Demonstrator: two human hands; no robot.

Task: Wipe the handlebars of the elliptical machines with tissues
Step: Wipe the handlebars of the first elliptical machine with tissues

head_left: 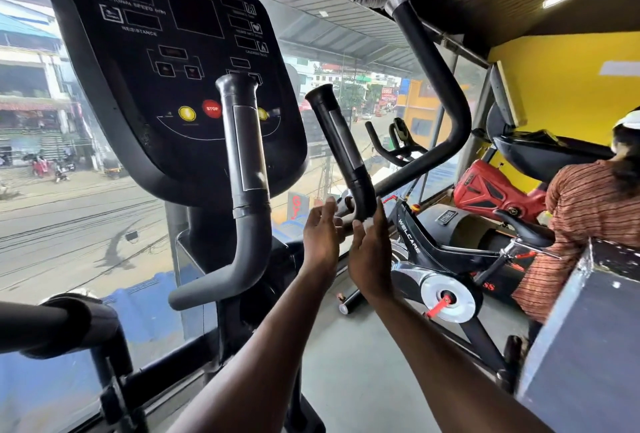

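right hand (370, 252) pinches, seemingly, a tissue (367, 222) against the handlebar (341, 152) base | left hand (322, 235) open just beside | advice: wrap tissue round, wipe upward to cap

console (173, 61) behind two handlebars (341, 155), spin bike (433, 252) right, hands (322, 235) below
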